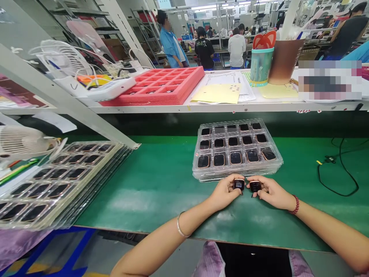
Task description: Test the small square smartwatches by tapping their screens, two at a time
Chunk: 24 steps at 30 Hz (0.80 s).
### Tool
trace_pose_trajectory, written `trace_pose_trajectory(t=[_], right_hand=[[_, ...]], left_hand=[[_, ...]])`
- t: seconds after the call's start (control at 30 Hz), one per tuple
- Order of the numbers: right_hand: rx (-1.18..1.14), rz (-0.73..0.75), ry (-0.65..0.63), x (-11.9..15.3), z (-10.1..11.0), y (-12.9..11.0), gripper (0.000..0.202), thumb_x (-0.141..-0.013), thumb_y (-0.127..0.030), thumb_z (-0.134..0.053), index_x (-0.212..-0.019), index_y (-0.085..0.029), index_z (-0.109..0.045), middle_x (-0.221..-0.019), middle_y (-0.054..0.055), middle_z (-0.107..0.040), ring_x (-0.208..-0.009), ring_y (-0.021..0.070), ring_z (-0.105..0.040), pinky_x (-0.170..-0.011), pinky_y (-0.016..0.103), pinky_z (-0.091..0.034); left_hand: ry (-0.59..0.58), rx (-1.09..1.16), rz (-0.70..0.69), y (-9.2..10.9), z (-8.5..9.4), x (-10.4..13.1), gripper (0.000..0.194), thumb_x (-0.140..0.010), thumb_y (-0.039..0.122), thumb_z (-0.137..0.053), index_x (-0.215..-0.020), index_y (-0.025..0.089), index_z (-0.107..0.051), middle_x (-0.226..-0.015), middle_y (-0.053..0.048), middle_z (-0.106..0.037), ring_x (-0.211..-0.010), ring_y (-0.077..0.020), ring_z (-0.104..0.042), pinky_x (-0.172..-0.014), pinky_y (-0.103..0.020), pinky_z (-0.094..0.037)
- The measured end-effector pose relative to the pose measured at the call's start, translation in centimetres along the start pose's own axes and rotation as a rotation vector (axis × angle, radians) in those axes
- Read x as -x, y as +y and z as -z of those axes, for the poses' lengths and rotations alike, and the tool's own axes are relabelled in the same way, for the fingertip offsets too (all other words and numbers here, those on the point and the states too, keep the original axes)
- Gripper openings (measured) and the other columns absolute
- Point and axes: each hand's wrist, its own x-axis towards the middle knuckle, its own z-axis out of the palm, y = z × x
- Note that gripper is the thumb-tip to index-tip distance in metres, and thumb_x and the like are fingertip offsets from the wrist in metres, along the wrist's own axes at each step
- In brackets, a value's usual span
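Note:
My left hand (227, 192) is closed around a small square smartwatch body (239, 184), whose dark screen is lit with a pale pattern. Close beside it, my right hand (269, 191) grips a second watch body (255, 186) with a gold-coloured rim and small lit marks on its screen. Neither watch has a strap that I can see. Both hands are just in front of a stack of clear plastic trays (198, 175). In the top tray, rows of similar dark-screened watches lie in their pockets.
More stacked trays of watches (56, 175) stand at the left, near a white fan (23, 140). A black cable (343, 169) lies at the right on the green table (155, 184). The shelf above holds a red compartment tray (161, 86), papers (221, 86) and cups (261, 65). People work beyond.

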Motion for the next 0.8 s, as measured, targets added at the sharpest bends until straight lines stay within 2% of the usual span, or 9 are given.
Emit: trace_pose_trajectory(t=[0.13,0.23,0.37,0.47,0.6,0.8], right_hand=[[-0.107,-0.017,-0.036,0.0,0.6,0.0,0.051,-0.087,-0.02,-0.048,-0.136,-0.023,-0.037,-0.114,0.01,-0.058,-0.089,0.0182,-0.065,-0.064,0.028,-0.055],[-0.171,-0.072,-0.079,0.0,1.2,-0.1,0.051,-0.089,-0.029,-0.051,-0.137,-0.021,-0.037,-0.105,0.01,-0.06,-0.087,0.0189,-0.066,-0.063,0.028,-0.057],[-0.258,-0.114,-0.069,-0.1,1.7,-0.2,0.049,-0.082,-0.032,-0.064,-0.126,-0.02,-0.048,-0.101,0.007,-0.058,-0.074,0.0146,-0.066,-0.059,0.025,-0.056],[-0.296,-0.087,-0.054,-0.1,1.5,-0.1,0.045,-0.078,-0.032,-0.069,-0.117,-0.02,-0.053,-0.091,0.002,-0.055,-0.062,0.0084,-0.058,-0.056,0.023,-0.055],[-0.249,-0.06,-0.042,-0.1,0.9,0.0,0.045,-0.076,-0.033,-0.071,-0.115,-0.019,-0.054,-0.089,0.002,-0.053,-0.062,0.0079,-0.048,-0.051,0.019,-0.051],[-0.149,-0.07,-0.044,0.1,0.7,-0.3,0.046,-0.077,-0.035,-0.069,-0.116,-0.018,-0.054,-0.085,0.002,-0.052,-0.061,0.009,-0.045,-0.05,0.02,-0.049]], left_hand=[[-0.078,0.033,0.024,0.1,0.4,-0.1,0.05,-0.079,0.028,-0.058,-0.127,0.02,-0.048,-0.114,-0.011,-0.061,-0.089,-0.0205,-0.063,-0.062,-0.025,-0.048],[-0.125,0.062,0.042,0.1,0.8,-0.2,0.053,-0.08,0.037,-0.058,-0.129,0.02,-0.048,-0.113,-0.011,-0.06,-0.085,-0.0208,-0.066,-0.059,-0.025,-0.047],[-0.171,0.129,0.077,0.0,1.1,-0.3,0.056,-0.075,0.037,-0.066,-0.126,0.02,-0.05,-0.105,-0.009,-0.061,-0.076,-0.0173,-0.066,-0.054,-0.021,-0.044],[-0.178,0.154,0.096,0.0,1.1,-0.2,0.057,-0.069,0.035,-0.072,-0.12,0.02,-0.051,-0.102,-0.007,-0.058,-0.066,-0.0109,-0.062,-0.051,-0.018,-0.041],[-0.194,0.196,0.08,-0.1,0.9,-0.1,0.056,-0.064,0.032,-0.077,-0.113,0.019,-0.052,-0.093,-0.002,-0.053,-0.065,-0.0077,-0.055,-0.059,-0.024,-0.049],[-0.197,0.181,0.062,-0.2,0.8,-0.1,0.051,-0.066,0.031,-0.075,-0.109,0.018,-0.05,-0.094,-0.002,-0.052,-0.064,-0.0058,-0.052,-0.059,-0.023,-0.051]])
